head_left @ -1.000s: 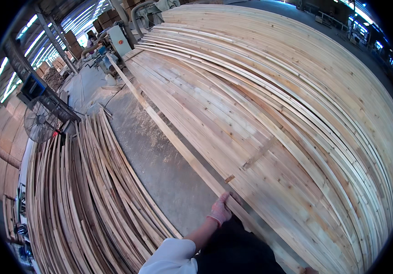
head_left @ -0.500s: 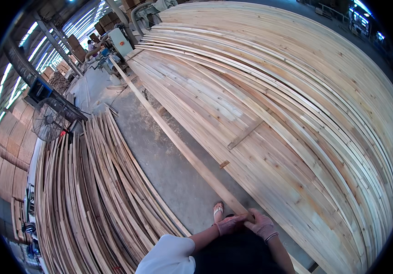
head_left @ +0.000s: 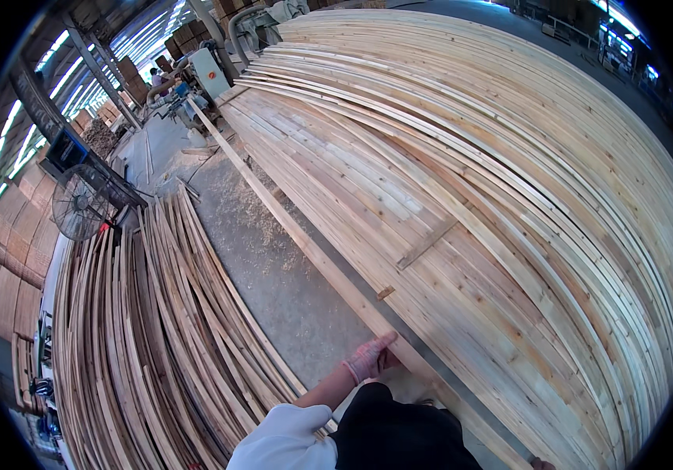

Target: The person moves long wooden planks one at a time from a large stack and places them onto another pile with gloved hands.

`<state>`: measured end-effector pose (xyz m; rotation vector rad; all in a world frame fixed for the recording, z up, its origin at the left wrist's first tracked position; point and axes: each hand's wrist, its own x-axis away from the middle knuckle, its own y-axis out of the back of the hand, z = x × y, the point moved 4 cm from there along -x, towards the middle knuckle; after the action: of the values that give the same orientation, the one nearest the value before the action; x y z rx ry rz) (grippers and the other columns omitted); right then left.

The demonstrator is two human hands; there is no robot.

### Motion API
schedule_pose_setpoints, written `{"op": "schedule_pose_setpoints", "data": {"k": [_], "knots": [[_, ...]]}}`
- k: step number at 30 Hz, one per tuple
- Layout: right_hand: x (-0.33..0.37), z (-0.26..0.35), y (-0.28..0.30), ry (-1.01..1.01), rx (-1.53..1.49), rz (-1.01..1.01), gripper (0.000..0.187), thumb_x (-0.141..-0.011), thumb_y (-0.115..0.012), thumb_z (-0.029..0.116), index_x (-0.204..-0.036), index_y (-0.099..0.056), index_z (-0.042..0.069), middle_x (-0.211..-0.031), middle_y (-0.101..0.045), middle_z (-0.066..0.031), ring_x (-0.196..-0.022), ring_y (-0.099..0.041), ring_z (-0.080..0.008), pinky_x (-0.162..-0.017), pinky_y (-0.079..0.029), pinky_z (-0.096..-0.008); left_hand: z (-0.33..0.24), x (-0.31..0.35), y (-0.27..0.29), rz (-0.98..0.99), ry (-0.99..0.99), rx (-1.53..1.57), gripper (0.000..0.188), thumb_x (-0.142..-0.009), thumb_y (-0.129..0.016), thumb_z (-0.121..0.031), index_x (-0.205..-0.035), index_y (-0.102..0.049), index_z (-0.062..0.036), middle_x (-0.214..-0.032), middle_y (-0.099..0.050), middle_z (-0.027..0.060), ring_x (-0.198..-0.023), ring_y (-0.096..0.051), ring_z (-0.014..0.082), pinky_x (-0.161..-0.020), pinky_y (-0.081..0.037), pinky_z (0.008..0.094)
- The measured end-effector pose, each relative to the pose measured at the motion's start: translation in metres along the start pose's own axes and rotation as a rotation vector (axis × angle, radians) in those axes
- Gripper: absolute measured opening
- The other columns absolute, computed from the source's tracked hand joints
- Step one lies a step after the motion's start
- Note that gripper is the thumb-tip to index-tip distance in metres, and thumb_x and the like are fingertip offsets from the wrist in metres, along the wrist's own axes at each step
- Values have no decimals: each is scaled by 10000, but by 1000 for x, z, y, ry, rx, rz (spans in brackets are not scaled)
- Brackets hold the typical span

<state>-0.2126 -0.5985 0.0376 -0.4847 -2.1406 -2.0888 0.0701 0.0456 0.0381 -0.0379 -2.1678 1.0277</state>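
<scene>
A long, narrow wooden board [head_left: 305, 243] runs slantwise from the machine at the far left down to the lower right edge of the view. My left hand [head_left: 371, 356], in a pinkish work glove, is closed around it partway along, with the fingertips over its top. At the very bottom edge, beside the near part of the board, a small brown patch [head_left: 541, 464] shows. It may be my right hand, but too little of it is visible to tell its grip.
A wide stack of pale boards [head_left: 493, 298] fills the right side, with a loose wood strip [head_left: 426, 244] across it. Thin rough strips [head_left: 148, 329] are piled at left. Sawdust [head_left: 254, 207] lies on the floor. Beyond stand a fan [head_left: 82, 202], machine [head_left: 207, 74] and person [head_left: 155, 77].
Both hands were together on the board near my body. The left has moved forward and left along it; the right has dropped back, almost out of view. More board shows at the lower right.
</scene>
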Motion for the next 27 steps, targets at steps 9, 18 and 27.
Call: {"op": "schedule_pose_setpoints", "data": {"k": [9,18,27], "knots": [[29,47,97,-334,4,-339,448,-952,-498,465,-824,-691,82,-666,-639,-58,-560,-598,-264,-533,-491,-401,-62,-2,7,218,72,-428,417,-921,-611,-315,-1195,-565,-3,-1050,-665,132,-891,-673,237,-800,-568,366],[-64,278,212,-148,-228,-245,488,-943,-492,463,-786,-697,49,-782,-697,-122,-649,-647,-296,-588,-516,-401,-257,-17,59,3,-253,-426,423,-894,-613,-297,-1207,-565,-15,-1078,-664,113,-911,-671,238,-786,-564,383],[-185,459,208,-262,-283,-153,411,-899,-471,468,-850,-693,125,-782,-667,-158,-705,-615,-394,-625,-465,-516,-384,-49,110,-115,-464,-132,398,-910,-595,-348,-1174,-568,-52,-999,-676,90,-906,-665,213,-804,-548,349]]}}
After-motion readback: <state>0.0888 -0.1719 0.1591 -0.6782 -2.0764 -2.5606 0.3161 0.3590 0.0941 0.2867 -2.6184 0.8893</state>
